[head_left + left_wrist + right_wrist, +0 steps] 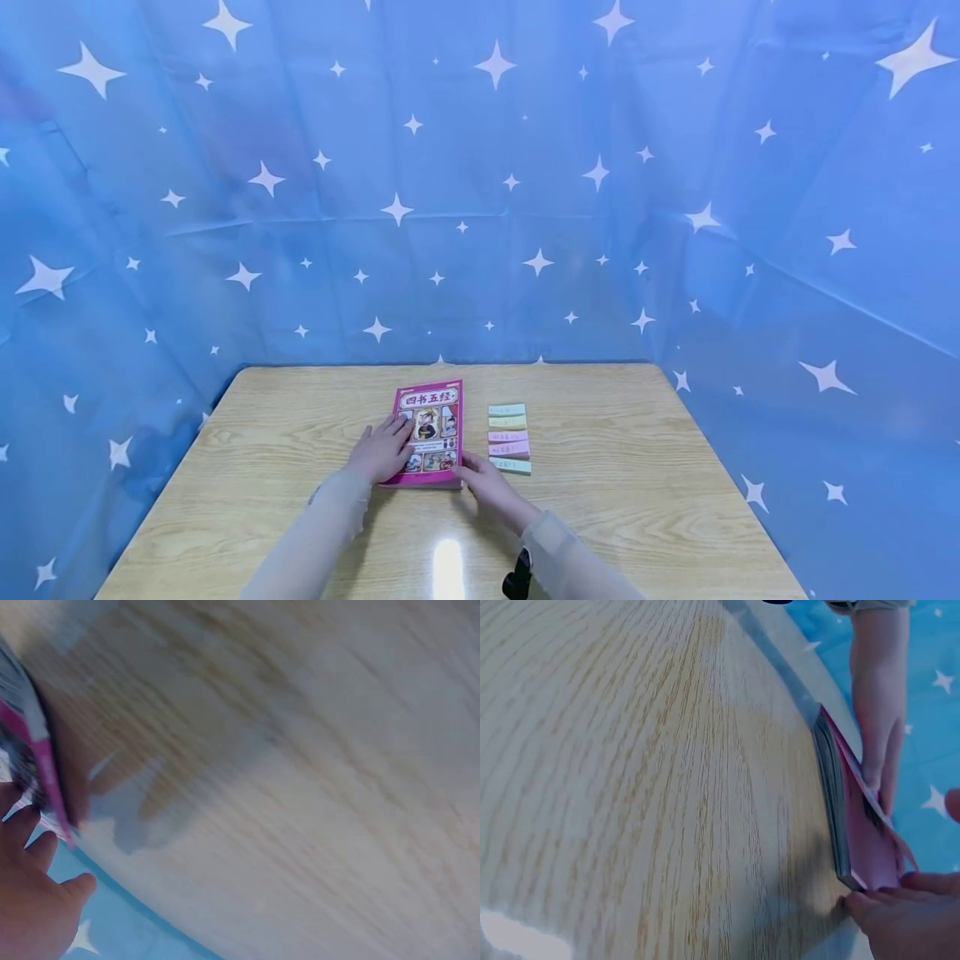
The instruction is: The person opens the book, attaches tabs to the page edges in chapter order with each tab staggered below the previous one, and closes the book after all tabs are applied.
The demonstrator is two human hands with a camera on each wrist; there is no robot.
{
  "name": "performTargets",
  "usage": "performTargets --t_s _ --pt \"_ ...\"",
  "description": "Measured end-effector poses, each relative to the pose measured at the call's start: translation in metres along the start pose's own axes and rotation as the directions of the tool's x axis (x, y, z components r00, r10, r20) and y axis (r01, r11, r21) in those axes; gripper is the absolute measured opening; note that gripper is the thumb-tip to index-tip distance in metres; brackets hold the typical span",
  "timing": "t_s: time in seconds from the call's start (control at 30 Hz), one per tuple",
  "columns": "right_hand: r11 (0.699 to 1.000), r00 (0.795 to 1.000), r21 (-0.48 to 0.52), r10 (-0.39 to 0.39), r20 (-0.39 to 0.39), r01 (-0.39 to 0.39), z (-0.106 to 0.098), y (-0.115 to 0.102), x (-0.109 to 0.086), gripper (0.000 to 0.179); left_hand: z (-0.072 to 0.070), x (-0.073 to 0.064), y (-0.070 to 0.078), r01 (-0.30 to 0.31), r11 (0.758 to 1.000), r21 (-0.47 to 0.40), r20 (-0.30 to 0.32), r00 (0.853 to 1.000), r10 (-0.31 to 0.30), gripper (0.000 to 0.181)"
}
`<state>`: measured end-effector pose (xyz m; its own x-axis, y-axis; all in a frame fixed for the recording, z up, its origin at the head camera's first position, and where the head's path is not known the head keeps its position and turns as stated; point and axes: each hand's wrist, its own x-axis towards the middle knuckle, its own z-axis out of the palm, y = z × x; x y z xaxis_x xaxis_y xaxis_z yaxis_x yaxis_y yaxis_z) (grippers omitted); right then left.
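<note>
A magenta-covered comic book (pixel 438 433) with a Chinese title lies on the wooden table. My left hand (pixel 381 450) rests on the left side of its cover, fingers spread. In the left wrist view that hand (pixel 34 892) is at the lower left by the book's edge. My right hand (pixel 491 487) touches the book's lower right corner. The right wrist view shows the front cover lifted a little from the pink page (pixel 866 847) beneath. There the right hand's fingers (pixel 870 907) lie along the corner, and the raised cover edge comes close to them.
Several pastel sticky notes (pixel 508 437) with handwriting lie in a column right of the book. The wooden table (pixel 637 467) ends before a blue star-patterned curtain (pixel 465 183). A dark object (pixel 517 575) sits at the right wrist.
</note>
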<state>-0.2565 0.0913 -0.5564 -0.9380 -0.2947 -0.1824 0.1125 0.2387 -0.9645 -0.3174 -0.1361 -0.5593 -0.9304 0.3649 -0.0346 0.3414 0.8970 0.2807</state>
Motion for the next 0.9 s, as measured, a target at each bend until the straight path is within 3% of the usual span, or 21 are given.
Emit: performTargets --t_s 0.27,0.53,0.77,0.9 --pt "1.000 1.000 0.008 0.011 -0.009 -0.011 -0.004 0.005 -0.001 0.061 -0.003 -0.008 0.015 -0.116 0.992 -0.045 0.019 0.993 0.117 0.063" --pt "0.995 0.999 0.096 0.033 0.008 -0.033 -0.010 0.008 -0.006 0.064 -0.004 -0.016 0.019 -0.229 0.971 -0.071 0.069 0.970 0.234 0.083" --pt "0.982 0.999 0.185 0.033 0.026 -0.037 -0.014 0.013 -0.011 0.063 0.000 -0.015 0.022 -0.213 0.977 -0.022 0.074 0.974 0.214 0.076" --pt "0.975 0.999 0.219 0.024 0.034 -0.031 -0.016 0.013 -0.013 0.063 0.000 -0.012 0.027 -0.232 0.971 0.050 0.072 0.971 0.228 0.071"
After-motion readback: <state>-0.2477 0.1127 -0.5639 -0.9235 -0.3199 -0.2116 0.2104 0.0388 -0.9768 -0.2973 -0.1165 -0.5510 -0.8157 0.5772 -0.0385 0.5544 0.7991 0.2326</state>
